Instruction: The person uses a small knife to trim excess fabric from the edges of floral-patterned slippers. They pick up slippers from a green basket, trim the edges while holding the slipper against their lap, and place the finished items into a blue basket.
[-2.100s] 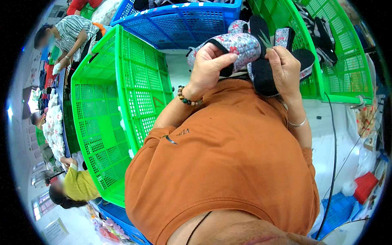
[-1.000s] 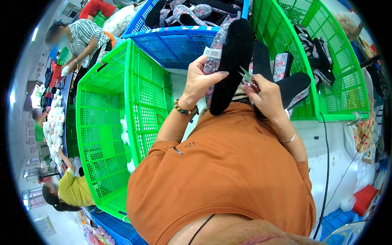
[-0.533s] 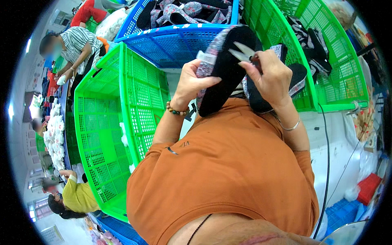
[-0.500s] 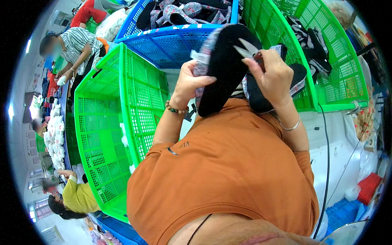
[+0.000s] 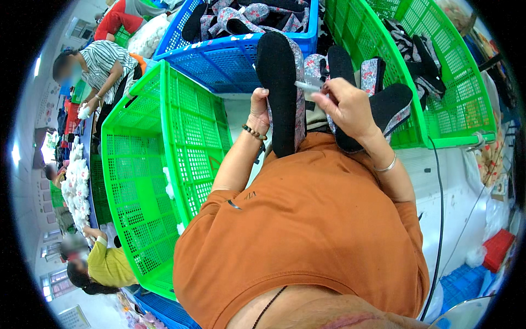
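Observation:
My left hand [image 5: 259, 111] grips a slipper [image 5: 278, 90] from its left side, thumb showing at the edge and the other fingers hidden behind. The slipper stands nearly upright, black sole toward me, with grey floral fabric along its right side. My right hand [image 5: 350, 109] is closed around small scissors [image 5: 308, 86], whose blades point left at that fabric side. Whether the blades touch it I cannot tell. Beneath and behind my right hand lie more black-soled floral slippers [image 5: 392, 104], close to my lap.
Ahead stands a blue crate [image 5: 230, 60] full of floral slippers. A green crate [image 5: 137, 142] is at my left, and green crates [image 5: 460, 104] with slippers are at the right. A black cable [image 5: 440, 219] hangs at the right. Co-workers [image 5: 107, 66] are at a table on the far left.
The slipper has turned from a rightward tilt to nearly upright and shifted left. The scissors, earlier spread in front of the sole, are now beside its fabric side, blades closer together.

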`<control>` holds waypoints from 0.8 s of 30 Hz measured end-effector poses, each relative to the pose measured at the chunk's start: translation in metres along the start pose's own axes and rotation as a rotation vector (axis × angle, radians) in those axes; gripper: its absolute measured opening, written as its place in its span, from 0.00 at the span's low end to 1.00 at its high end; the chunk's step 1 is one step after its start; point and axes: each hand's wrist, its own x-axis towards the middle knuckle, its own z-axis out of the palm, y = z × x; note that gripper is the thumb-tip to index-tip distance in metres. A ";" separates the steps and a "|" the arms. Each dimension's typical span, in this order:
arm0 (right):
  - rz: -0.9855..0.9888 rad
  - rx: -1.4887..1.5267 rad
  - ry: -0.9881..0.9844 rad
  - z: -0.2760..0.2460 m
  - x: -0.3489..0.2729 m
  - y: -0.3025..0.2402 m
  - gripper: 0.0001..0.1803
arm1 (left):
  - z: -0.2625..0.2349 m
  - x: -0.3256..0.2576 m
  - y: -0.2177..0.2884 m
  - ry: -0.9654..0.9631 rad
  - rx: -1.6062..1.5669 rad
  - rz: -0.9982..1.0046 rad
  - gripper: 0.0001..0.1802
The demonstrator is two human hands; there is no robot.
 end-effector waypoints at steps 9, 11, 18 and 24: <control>-0.058 0.191 0.042 -0.012 0.001 -0.005 0.18 | 0.011 -0.003 -0.004 -0.005 0.077 0.069 0.43; -0.033 0.164 0.074 -0.012 0.005 -0.005 0.18 | 0.015 -0.003 -0.004 -0.023 0.083 0.048 0.44; -0.071 0.154 0.017 0.000 0.013 -0.009 0.22 | 0.017 -0.002 -0.009 0.029 0.110 0.137 0.43; -0.102 0.008 -0.276 0.009 -0.023 0.004 0.23 | -0.020 -0.003 0.011 -0.047 -0.284 0.044 0.27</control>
